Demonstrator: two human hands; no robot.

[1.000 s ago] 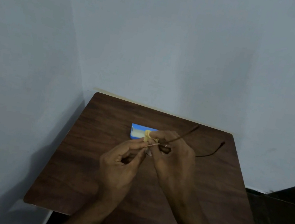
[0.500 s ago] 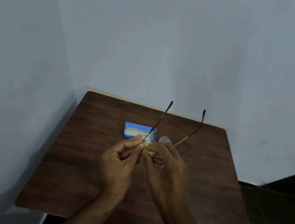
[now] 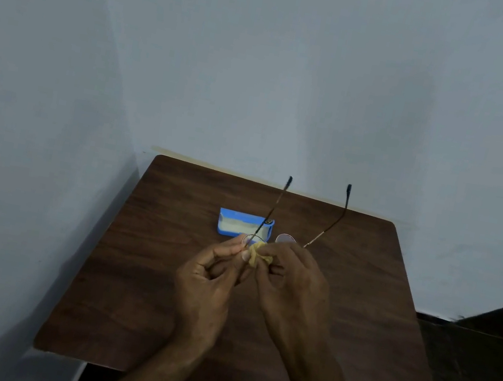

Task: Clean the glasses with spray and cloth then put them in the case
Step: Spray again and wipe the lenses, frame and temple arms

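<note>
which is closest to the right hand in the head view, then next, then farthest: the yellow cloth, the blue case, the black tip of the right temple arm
1. yellow cloth: pinched in the fingers of the right hand, touching it.
2. blue case: lying open on the table, just beyond the hands and to the left.
3. black temple tip: raised up toward the wall, at the far end of the glasses.

Two bare forearms are reaching in from the near edge, nothing covering them up to the frame's bottom. The left hand point(image 3: 207, 286) and right hand point(image 3: 292, 288) are wearing no gloves, rings, watch or wristband; no sleeve is showing.
</note>
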